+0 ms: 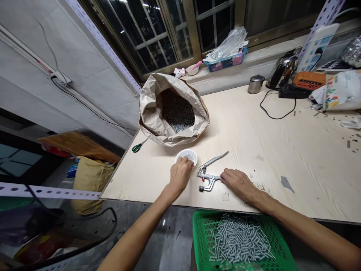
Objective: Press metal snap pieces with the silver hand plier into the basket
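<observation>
Left grip [180,174]: the hand is lying over the near edge of a white bowl [178,155], its fingertips bending inward among small metal pieces [189,156]. The fingers are hiding their own tips, so whether they are pinching a piece cannot be told. Right grip [239,183]: the fingers are pressing together about the end of the lower handle of a hand press tool [208,177], which is lying on the worktop [254,131] between the two grips. Its upper handle is slanting away from the right grip, and the two handles are standing well apart.

The posture is suggesting that the step in hand is the picking of pieces from the bowl while the tool is being steadied. By this judgement, the next move is calling for a fine fingertip pinch, a lift clear of the rim, and a quiet right grip.

Beyond the left grip, a paper sack [148,109] is holding dark pieces. Below and nearer the body than the right grip, a green basket [198,241] is holding silvery tubes [242,239].
</observation>
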`<state>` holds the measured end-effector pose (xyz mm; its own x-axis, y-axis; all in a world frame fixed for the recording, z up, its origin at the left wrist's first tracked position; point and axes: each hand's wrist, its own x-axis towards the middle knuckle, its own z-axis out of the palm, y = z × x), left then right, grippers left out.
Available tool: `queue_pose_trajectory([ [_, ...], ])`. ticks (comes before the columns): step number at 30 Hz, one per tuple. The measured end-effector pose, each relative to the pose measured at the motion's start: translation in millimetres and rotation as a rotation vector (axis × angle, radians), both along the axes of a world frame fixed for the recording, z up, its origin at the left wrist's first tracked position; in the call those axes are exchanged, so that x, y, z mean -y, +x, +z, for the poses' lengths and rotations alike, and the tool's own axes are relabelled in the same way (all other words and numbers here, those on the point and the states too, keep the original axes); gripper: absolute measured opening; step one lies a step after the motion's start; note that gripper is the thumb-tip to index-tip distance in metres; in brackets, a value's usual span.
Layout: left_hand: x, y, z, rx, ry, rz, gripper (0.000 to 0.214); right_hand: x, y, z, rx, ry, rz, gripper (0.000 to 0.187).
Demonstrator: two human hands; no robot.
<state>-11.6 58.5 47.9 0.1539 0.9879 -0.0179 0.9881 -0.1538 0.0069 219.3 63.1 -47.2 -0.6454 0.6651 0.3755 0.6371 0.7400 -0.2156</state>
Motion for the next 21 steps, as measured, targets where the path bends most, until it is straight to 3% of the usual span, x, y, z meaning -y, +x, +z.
queue_pose_trajectory([
  [4, -47.7, -21.2, -19.6, -0.035, -0.088, -0.070, 0.022, -0.1, -0.5, -1.5, 0.002, -0.020, -0.008, 0.019],
  [8, -60.7, -24.9, -31.9, -0.035, -0.120, -0.134, 0.024, -2.3, -2.1, -3.0, 0.017, -0.058, -0.019, 0.014],
  [11, -63.0, -25.0, -29.4, -0.054, -0.140, -0.180, 0.023, -4.3, -1.8, 0.0, 0.012, -0.104, -0.026, 0.008],
  [14, -57.8, -22.9, -16.9, 0.003, -0.070, -0.171, 0.022, -4.4, -0.3, 6.6, -0.009, -0.146, 0.005, 0.008],
  [17, -37.5, -16.3, -3.6, 0.302, 0.042, -0.070, 0.020, -3.0, 0.8, 14.0, -0.060, -0.274, 0.002, 0.007],
  [21, 2.2, -5.8, -5.9, 0.789, -0.131, 0.127, 0.025, -3.2, -1.4, 23.7, -0.104, -0.520, -0.108, 0.017],
])
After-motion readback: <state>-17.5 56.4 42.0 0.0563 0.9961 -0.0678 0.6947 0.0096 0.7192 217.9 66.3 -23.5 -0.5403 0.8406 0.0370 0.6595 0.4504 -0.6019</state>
